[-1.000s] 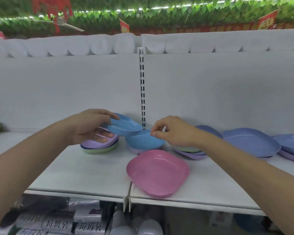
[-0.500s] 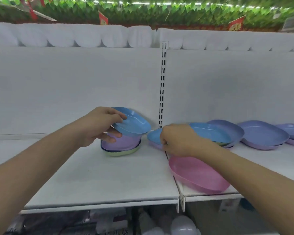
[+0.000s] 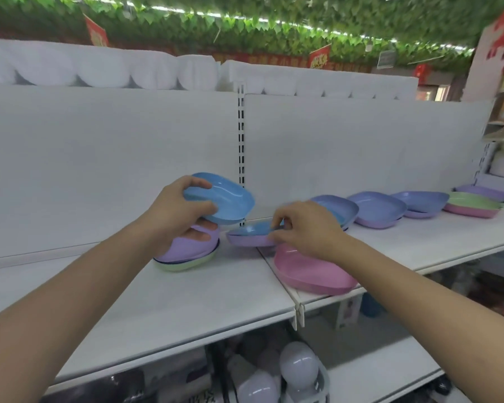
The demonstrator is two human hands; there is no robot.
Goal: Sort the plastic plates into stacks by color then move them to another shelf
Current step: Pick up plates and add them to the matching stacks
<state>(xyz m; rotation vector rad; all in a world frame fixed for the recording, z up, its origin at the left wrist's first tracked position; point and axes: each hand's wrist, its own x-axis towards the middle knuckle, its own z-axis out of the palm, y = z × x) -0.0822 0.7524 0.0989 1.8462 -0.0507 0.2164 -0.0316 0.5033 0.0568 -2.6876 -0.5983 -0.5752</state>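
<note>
Your pink plate sits at the shelf's front edge, beside the seam. Bare shelf lies open to the left. Your left hand grips a blue plate above the purple-and-green stack. Your right hand pinches the rim of a blue plate nested in a purple one. More plates line the right.

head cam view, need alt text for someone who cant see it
A person's left hand holds a blue plate tilted above a small purple-and-green stack, while the right hand pinches the rim of a blue plate nested in a purple one on a white shelf. A pink plate lies nearer; purple, green and pink plates sit farther right.
</note>
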